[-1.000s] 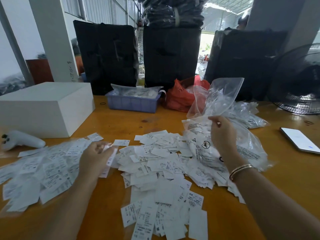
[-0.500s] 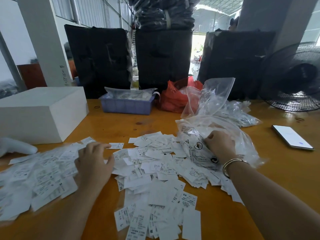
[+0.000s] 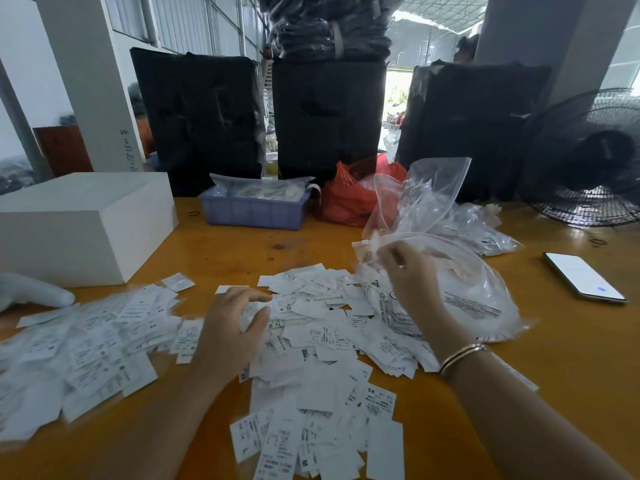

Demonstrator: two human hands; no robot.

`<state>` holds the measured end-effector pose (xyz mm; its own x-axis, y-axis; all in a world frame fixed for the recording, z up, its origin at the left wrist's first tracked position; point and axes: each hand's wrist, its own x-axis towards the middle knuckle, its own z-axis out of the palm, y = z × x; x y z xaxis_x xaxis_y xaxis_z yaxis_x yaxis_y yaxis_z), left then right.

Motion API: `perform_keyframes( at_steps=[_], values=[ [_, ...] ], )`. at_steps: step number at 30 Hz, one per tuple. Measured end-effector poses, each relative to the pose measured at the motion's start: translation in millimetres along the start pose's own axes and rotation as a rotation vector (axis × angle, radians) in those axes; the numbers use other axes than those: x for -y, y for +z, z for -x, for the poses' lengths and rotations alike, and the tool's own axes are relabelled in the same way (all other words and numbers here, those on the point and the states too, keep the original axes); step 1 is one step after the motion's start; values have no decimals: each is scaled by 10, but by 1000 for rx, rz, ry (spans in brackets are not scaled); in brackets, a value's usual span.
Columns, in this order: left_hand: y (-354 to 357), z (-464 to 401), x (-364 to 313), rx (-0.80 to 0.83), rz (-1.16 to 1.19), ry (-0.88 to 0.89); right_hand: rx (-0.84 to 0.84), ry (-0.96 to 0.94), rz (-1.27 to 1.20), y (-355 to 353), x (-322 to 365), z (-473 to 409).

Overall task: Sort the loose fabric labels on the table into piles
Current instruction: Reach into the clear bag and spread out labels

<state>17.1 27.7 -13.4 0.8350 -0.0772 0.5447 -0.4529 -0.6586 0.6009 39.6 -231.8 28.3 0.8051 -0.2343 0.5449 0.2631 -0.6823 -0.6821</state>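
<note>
White printed fabric labels lie scattered over the wooden table point(image 3: 571, 358). One heap of labels point(image 3: 311, 368) spreads across the middle, and a second pile point(image 3: 86, 348) lies at the left. My left hand point(image 3: 232, 327) hovers over the left edge of the middle heap with fingers spread and loosely bent, holding nothing. My right hand point(image 3: 408, 275) is raised at the mouth of a clear plastic bag point(image 3: 478, 292) that holds more labels, and its fingertips pinch the bag's edge.
A white box point(image 3: 79, 223) and a white handheld device point(image 3: 31, 292) are at the left. Behind stand a blue basket point(image 3: 252, 213), a red bag point(image 3: 349, 195), more clear bags point(image 3: 481, 230) and black bundles. A phone point(image 3: 585, 277) and a fan point(image 3: 588, 161) are at the right.
My left hand moved right from the left pile to the middle heap. My right hand rose from pressing into the bag and now pinches its mouth edge.
</note>
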Motion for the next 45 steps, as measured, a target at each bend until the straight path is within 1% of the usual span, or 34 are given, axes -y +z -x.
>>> perform_keyframes(
  at_steps=[2, 4, 6, 9, 12, 14, 15, 17, 18, 20, 21, 23, 25, 27, 32, 35, 38, 40, 41, 43, 45],
  values=[
    [1, 6, -28, 89, 134, -30, 220, -14, -142, 156, 206, 185],
    [4, 9, -35, 199, 200, -71, 418, -46, -182, 304, 350, 364],
    [28, 2, -58, 283, 240, -90, 535, -128, -158, 419, 414, 475],
    [68, -9, -72, 301, 293, -99, 614, -214, -104, 503, 415, 538],
    [92, -24, -24, 253, 289, -147, 592, -176, -141, 549, 372, 568],
    [94, -25, 18, 197, 295, -154, 518, -99, -159, 579, 325, 559],
    [91, -27, 34, 167, 309, -172, 456, -69, -127, 589, 296, 546],
    [81, -39, 53, 118, 346, -250, 355, -67, 37, 611, 236, 519],
    [78, -41, 54, 103, 371, -295, 354, -93, 142, 630, 211, 515],
    [81, -48, 59, 91, 406, -342, 419, -148, 330, 686, 189, 533],
    [84, -48, 52, 89, 414, -348, 441, -166, 387, 707, 183, 541],
    [82, -46, 30, 80, 420, -342, 419, -193, 415, 724, 173, 535],
    [80, -42, 19, 72, 417, -323, 356, -213, 374, 710, 161, 529],
    [77, -43, 11, 74, 405, -315, 292, -181, 291, 673, 155, 535],
    [72, -44, -2, 74, 423, -275, 147, -20, -153, 617, 156, 569],
    [72, -41, -9, 71, 461, -251, 134, -11, -350, 589, 239, 606],
    [73, -41, -27, 110, 428, -202, 231, -60, -388, 589, 298, 638],
    [75, -40, -50, 146, 346, -129, 335, -71, -358, 632, 328, 657],
    [79, -37, -57, 164, 323, -106, 357, -75, -317, 666, 338, 667],
    [87, -34, -53, 192, 350, -120, 334, -57, -269, 712, 351, 664],
    [84, -35, -35, 215, 377, -172, 289, 1, -326, 701, 343, 651]
  ],
)
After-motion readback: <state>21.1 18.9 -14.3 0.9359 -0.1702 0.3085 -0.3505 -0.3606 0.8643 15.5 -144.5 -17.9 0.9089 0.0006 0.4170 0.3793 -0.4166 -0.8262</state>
